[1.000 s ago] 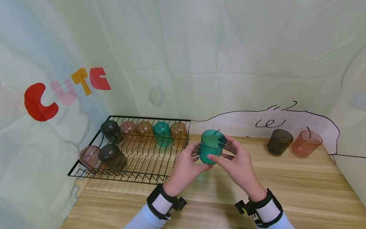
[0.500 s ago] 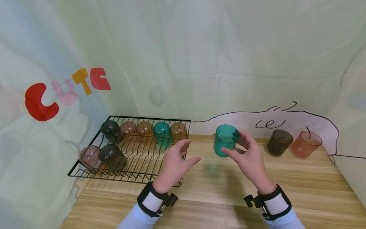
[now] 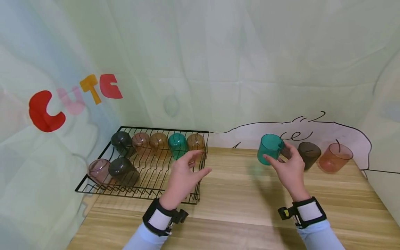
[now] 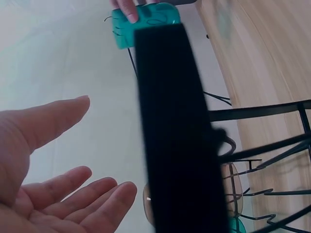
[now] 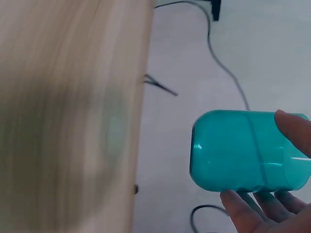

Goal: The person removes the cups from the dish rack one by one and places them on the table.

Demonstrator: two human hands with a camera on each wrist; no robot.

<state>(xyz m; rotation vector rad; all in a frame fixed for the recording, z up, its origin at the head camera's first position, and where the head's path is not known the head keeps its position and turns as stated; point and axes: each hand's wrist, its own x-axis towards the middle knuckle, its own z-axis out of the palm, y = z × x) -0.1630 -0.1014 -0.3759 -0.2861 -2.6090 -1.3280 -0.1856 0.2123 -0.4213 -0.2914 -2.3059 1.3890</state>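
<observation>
Between thumb and fingers my right hand (image 3: pixel 289 166) holds a clear teal cup (image 3: pixel 269 150), mouth up, above the table. The right wrist view shows the same teal cup (image 5: pixel 238 150) raised off the wood, my thumb on one side and fingers on the other. Empty, with fingers spread apart from the thumb, my left hand (image 3: pixel 184 177) hovers over the right end of a black wire rack (image 3: pixel 162 194). A dark grey cup (image 3: pixel 310 154) stands just right of my right hand, partly behind it, and an orange-red cup (image 3: pixel 335 158) stands beside it.
Upside-down cups sit on the rack: a back row with another teal cup (image 3: pixel 178 145) and an amber cup (image 3: pixel 196 142) among several, plus a pink cup (image 3: pixel 99 171) and a dark grey one in front. A fabric backdrop (image 3: pixel 212 69) hangs behind the wooden table (image 3: pixel 237 208).
Both hands were on the teal cup; my left hand has let go and drawn back left over the rack. My right hand has carried the cup rightward toward the dark grey cup.
</observation>
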